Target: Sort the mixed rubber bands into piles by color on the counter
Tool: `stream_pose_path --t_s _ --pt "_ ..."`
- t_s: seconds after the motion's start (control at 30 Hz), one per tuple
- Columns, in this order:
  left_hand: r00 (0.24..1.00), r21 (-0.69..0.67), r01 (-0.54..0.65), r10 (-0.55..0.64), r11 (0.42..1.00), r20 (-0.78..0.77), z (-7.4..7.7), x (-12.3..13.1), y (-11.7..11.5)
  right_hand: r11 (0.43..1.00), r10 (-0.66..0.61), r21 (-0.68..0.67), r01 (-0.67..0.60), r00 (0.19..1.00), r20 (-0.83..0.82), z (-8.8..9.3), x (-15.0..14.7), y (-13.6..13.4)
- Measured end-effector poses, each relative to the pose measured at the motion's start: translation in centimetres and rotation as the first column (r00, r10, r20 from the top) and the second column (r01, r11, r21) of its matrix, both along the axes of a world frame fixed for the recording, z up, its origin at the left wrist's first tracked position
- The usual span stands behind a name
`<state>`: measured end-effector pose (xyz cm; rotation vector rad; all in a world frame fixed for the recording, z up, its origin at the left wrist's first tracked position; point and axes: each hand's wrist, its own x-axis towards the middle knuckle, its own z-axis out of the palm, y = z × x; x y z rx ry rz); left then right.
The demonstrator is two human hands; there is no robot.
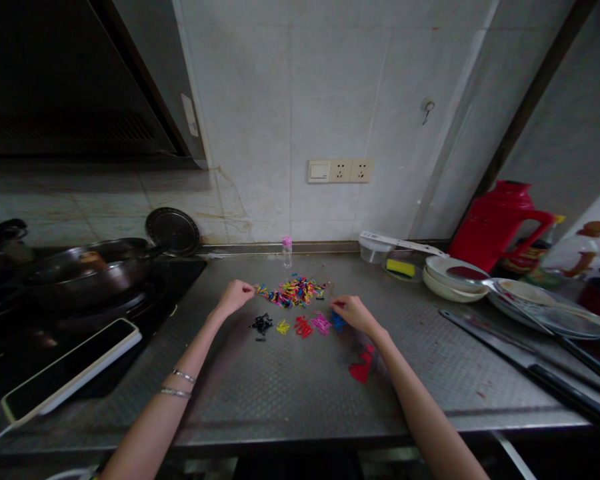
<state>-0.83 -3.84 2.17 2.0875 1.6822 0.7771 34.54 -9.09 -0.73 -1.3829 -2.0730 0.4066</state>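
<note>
A person works bare-handed at a metal kitchen surface [260, 400] strewn with small coloured pieces. Nearest, a phone [73, 367] lies at left with a cable at its lower end, and a red cut-out [362, 364] rests beside the right forearm. Farther in, five small heaps form a loose row from left to right: black heap [263, 325], yellow heap [283, 327], red heap [303, 327], pink heap [321, 323] and blue heap [337, 322]. The right hand [355, 313] hangs over the blue heap, fingers bunched toward the thumb. The left hand [236, 295] has its thumb and fingers drawn together at the left end of a mixed pile [296, 292]; at this scale, whether either hand pinches a piece cannot be told. The pile lies between the hands, its long axis running left to right, the left fingertips nearer to it and the right hand just short of its opposite end. Beyond it stands a clear bottle [287, 254] with a pink cap, near the tiled wall [260, 133].
</note>
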Motion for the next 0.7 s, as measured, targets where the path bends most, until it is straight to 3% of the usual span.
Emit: stream_pose_path --t_s 0.13,0.27,0.47,0.7 --pt "0.956 -0.207 0.288 -0.294 0.935 0.002 -0.1 0.4 -1.7 1.0 -0.009 0.006 0.009 1.0 0.028 0.1 0.0 -0.1" --pt "0.925 -0.33 0.363 -0.379 0.871 0.018 -0.2 0.5 -2.4 1.0 -0.025 0.002 0.025 0.997 0.066 0.1 0.0 0.0" --pt "0.927 -0.317 0.37 -0.369 0.873 0.065 0.4 0.1 -2.6 0.999 -0.037 -0.031 0.041 0.994 0.102 0.0 0.0 0.1" --pt "0.976 -0.197 0.206 -0.188 0.958 0.106 -0.9 -0.1 -1.8 0.995 -0.089 0.056 0.081 0.984 0.155 -0.2 -0.2 0.1"
